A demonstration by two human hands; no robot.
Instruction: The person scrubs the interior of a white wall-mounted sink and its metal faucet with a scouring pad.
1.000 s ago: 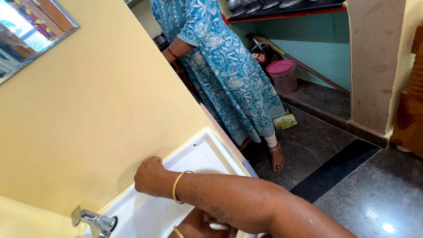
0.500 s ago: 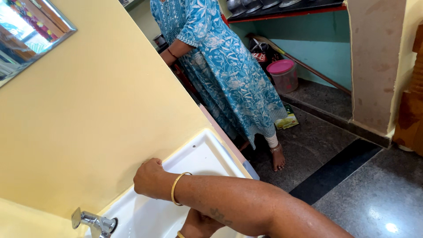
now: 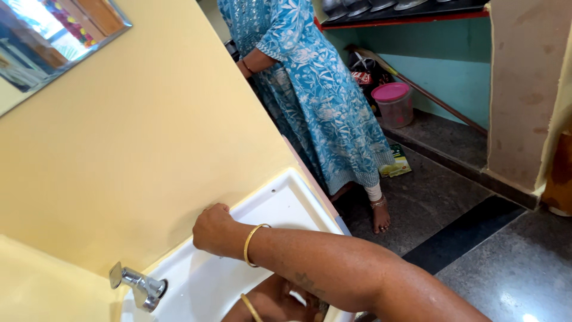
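Right arm crosses frame from lower right, forearm bare, gold bangle [image 3: 253, 244] at wrist. Right hand [image 3: 213, 229] closed in loose fist, knuckles up, fingers curled under — whether they grip anything cannot be told. Left hand [image 3: 271, 304] low at bottom edge, mostly hidden beneath right forearm; second bangle [image 3: 250, 307] at its wrist — finger pose not visible.

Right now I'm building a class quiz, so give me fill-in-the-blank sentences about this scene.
1. The right hand rests on the rim of the white ____.
2. The bangle on that wrist is ____ coloured.
3. The jar near the standing person has a ____ lid.

Missing words: sink; gold; pink.
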